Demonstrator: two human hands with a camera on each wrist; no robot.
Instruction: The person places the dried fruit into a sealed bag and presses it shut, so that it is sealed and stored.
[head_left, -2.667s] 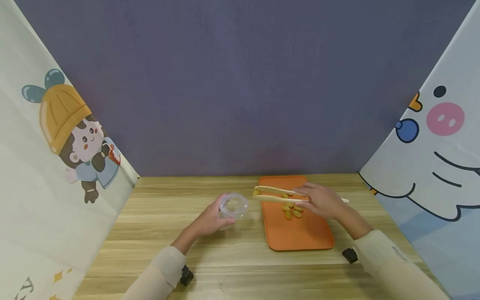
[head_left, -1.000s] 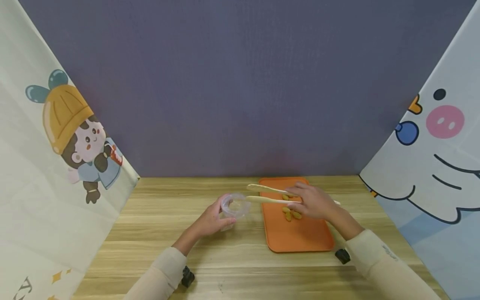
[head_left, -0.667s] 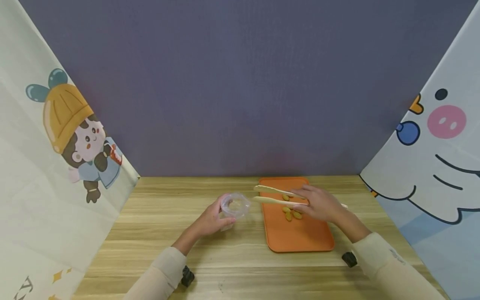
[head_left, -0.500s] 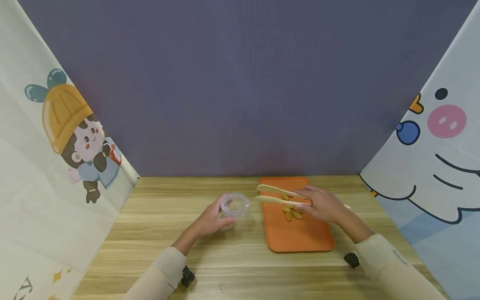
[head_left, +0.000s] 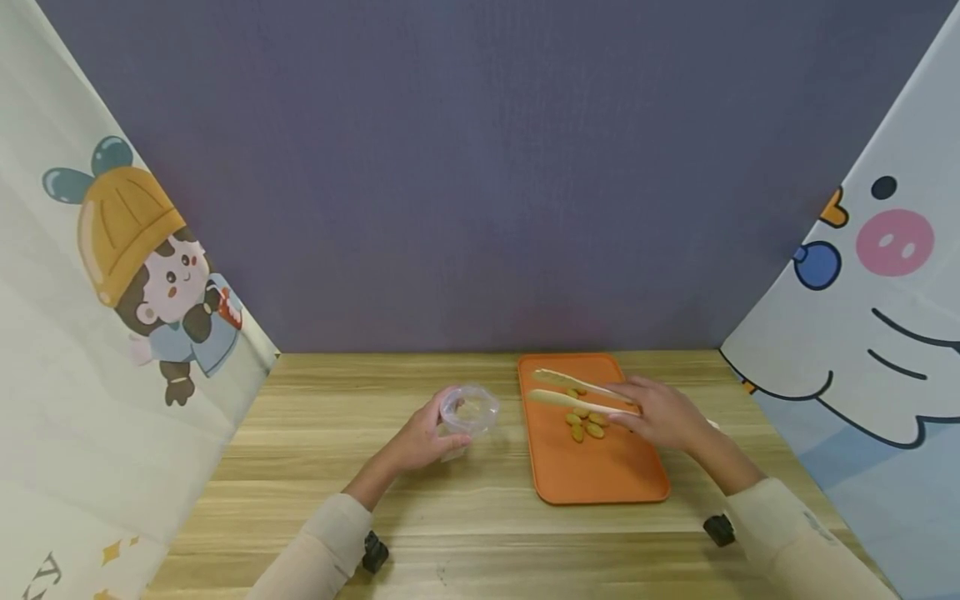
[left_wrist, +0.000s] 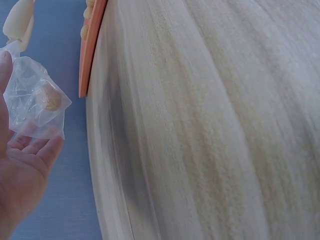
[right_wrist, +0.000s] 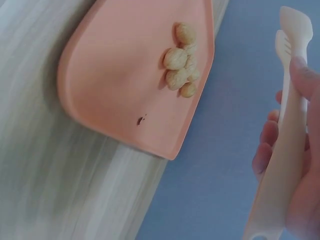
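My left hand (head_left: 418,440) holds a clear plastic bag (head_left: 480,427) with its mouth facing up, thumb in front. A tan piece (left_wrist: 50,97) shows through the plastic in the left wrist view. In my right hand (head_left: 663,412) are pale cream tongs (head_left: 553,398), gripped around the arms. Their tips stand apart over the orange tray (head_left: 600,477) with nothing between them. Several tan, oval, peanut-like pieces (head_left: 596,430) lie on the tray beneath and in front of the tongs; the right hand partly covers others. Slots show on one tong tip (right_wrist: 286,47) in the right wrist view.
Tray and hands are over a wood-grain table (head_left: 465,517). A dark grey backdrop (head_left: 480,208) rises behind it, with printed cartoon panels at both sides. Black wrist devices (head_left: 719,530) sit by the sleeves. A small dark mark (right_wrist: 140,120) is on the tray.
Earlier the tongs held a tan piece left of the tray, then stood parted at the bag's mouth. They have since moved right, over the tray. The left hand stays nearly still.
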